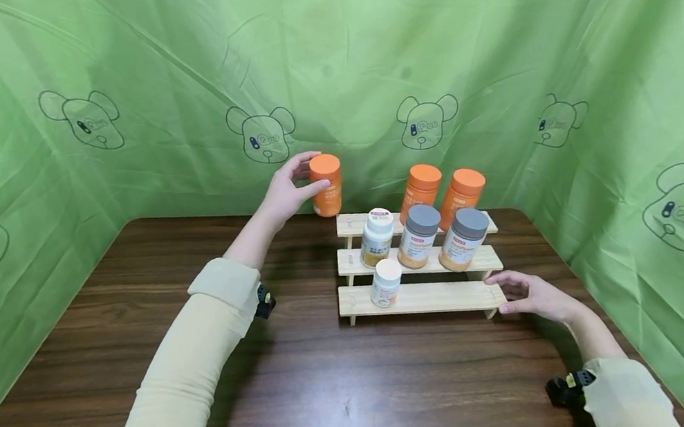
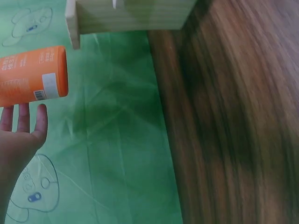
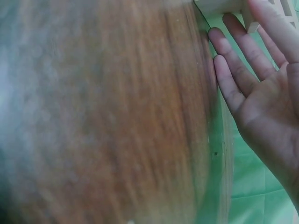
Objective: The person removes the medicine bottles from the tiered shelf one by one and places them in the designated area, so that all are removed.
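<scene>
1. Held aloft: an orange cylindrical plastic bottle with an orange lid point(image 1: 327, 191) hangs just off the left end of the top step of a pale wooden three-step rack point(image 1: 435, 296), apart from the wood in the left-wrist view.
2. The left hand point(image 1: 287, 190) pinches it between thumb and curled fingers, the bottle lying right of the palm; this hand is far nearer than its partner.
3. Its long axis stands close to upright — lid up, base down — and crosses the rack's long, side-to-side steps.
4. The right hand point(image 1: 535, 297), fingers extended and slightly spread, is at the lowest step's right end; whether it presses the wood, one cannot tell.
</scene>
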A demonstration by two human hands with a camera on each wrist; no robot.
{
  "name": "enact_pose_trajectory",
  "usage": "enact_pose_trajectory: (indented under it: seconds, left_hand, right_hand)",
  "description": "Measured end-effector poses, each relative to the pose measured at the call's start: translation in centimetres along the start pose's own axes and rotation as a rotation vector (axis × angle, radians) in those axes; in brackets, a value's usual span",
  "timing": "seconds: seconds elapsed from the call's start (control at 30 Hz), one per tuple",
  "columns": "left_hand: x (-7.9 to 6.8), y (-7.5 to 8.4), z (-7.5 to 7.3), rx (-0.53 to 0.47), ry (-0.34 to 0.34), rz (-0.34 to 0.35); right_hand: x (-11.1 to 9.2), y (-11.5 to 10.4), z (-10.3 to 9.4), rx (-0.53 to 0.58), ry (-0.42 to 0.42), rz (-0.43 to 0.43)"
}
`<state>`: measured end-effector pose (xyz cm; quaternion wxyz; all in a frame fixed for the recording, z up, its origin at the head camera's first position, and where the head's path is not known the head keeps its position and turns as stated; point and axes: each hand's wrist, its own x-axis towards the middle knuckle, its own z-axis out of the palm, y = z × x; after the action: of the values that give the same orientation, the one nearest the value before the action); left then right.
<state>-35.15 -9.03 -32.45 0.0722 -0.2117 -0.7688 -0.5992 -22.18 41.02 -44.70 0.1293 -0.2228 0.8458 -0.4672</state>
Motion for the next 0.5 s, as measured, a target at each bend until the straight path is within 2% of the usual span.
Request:
enact_pose_trajectory:
  seconds: [0.2,0.5]
  left_hand:
    - [-0.4,-1.5,-0.9,0.000,0.001,0.009]
    - [-1.2,-3.6,-2.0,0.025,0.043,-0.053]
  right_hand:
    - [-0.1,-0.2,0.0,-0.022,0.007,0.005]
    - [-0.2,-0.1,0.0,-0.028,0.023,0.004]
